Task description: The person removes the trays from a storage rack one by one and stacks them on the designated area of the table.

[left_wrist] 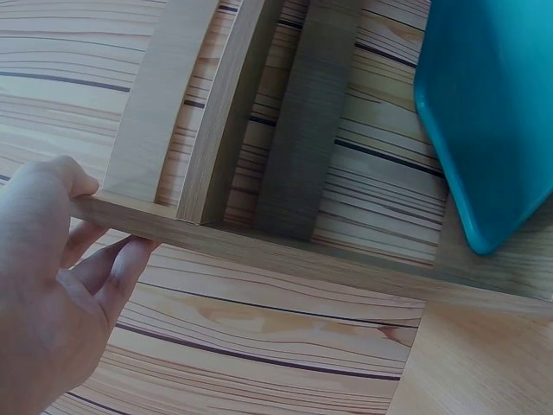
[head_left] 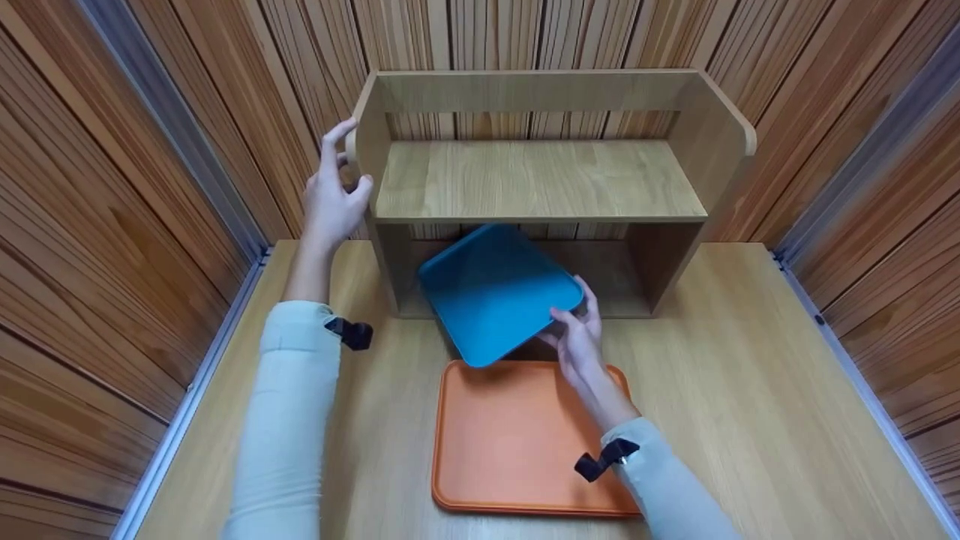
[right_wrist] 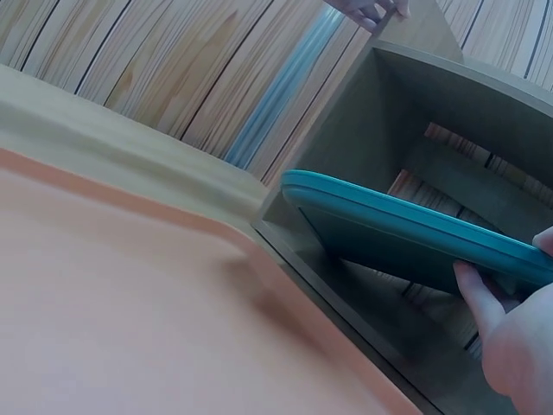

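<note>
A blue tray (head_left: 495, 292) is held tilted at the mouth of the lower compartment of a wooden shelf (head_left: 540, 180), its far part inside. My right hand (head_left: 581, 337) grips its right corner, thumb on the upper face and fingers beneath. In the right wrist view the blue tray's rim (right_wrist: 406, 216) shows a double line; I cannot tell whether a second tray lies under it. My left hand (head_left: 334, 199) holds the front edge of the shelf's left side panel (left_wrist: 285, 259), fingers on both faces of the board.
An orange tray (head_left: 517, 450) lies on the wooden table (head_left: 765, 420) in front of the shelf, with another orange rim showing beneath its near edge. Wood-patterned walls (head_left: 112, 187) stand behind and at both sides, with metal rails along the table's sides.
</note>
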Available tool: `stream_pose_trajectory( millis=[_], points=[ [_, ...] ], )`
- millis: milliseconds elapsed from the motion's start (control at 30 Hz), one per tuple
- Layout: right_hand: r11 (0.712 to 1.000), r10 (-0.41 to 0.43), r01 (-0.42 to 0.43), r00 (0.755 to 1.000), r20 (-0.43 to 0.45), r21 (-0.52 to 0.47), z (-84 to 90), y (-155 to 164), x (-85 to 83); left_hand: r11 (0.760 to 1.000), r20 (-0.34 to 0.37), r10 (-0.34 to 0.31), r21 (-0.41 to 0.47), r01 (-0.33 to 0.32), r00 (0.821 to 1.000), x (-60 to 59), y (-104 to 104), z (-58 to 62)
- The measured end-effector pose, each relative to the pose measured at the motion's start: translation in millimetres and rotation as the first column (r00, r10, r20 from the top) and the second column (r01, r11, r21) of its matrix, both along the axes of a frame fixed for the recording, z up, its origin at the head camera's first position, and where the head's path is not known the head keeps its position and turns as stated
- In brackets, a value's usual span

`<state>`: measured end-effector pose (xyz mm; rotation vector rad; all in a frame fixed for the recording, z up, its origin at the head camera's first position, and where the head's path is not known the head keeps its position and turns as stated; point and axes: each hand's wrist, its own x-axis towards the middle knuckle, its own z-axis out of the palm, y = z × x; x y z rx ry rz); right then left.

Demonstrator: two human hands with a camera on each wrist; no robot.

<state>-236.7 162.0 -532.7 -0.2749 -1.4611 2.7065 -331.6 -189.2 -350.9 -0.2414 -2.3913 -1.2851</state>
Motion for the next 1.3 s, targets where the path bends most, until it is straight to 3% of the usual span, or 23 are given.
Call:
stream_pose_trajectory(
  millis=[267, 700, 967, 1300],
  points=[
    [1.0, 0.006, -0.006, 0.999, -0.039, 0.009, 7.9, 16.4, 0.5, 0.999, -0.006, -0.024, 0.022, 0.024, 1.0, -1.8, -1.2, -0.7],
    [0.987, 0.159, -0.154, 0.978, -0.134, 0.052, 15.7, 45.3, 7.1, 0.998, 0.008, -0.038, 0.044, 0.038, 0.999, -0.7, -1.0, 0.3],
    [0.984, 0.176, -0.168, 0.971, -0.16, 0.061, 15.5, 60.9, 9.4, 1.0, -0.03, -0.019, -0.001, 0.019, 0.999, -1.0, -1.3, -0.7],
    [0.978, 0.206, -0.196, 0.957, -0.203, 0.068, 13.1, 91.4, 17.8, 0.999, 0.002, -0.027, 0.031, 0.027, 1.0, -2.2, -0.2, -1.3]
  ],
)
